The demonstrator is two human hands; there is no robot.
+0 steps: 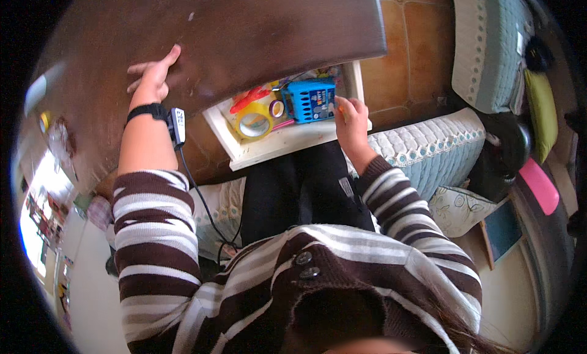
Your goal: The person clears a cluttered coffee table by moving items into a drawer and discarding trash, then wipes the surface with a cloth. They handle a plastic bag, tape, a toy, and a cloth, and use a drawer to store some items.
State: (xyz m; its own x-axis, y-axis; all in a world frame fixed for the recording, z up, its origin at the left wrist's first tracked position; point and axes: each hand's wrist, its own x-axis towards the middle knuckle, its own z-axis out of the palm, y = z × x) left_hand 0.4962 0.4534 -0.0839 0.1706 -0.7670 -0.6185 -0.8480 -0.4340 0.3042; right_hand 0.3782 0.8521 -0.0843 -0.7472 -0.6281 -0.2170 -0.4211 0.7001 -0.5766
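My left hand (153, 76) is over the dark wooden tabletop (257, 28), fingers spread, holding nothing. A pulled-out white wooden drawer (284, 147) shows below the table's near edge. My right hand (351, 120) is at the drawer's right end, beside a blue plastic basket (305, 104) with a printed dark label; its fingers are bent, and a small orange-yellow thing shows by them, too small to name. Left of the basket lie a roll of yellow tape (240, 124), a smaller purple-rimmed roll (276, 108) and a red object (249, 98). A pink stick (283, 124) lies by the basket.
A quilted bench cushion (412, 145) is at my right side, with tiled floor (383, 78) beyond the table. Another quilted seat (495, 51) and a green cushion (541, 115) stand farther right. A black cable (197, 189) hangs from a device strapped to my left wrist.
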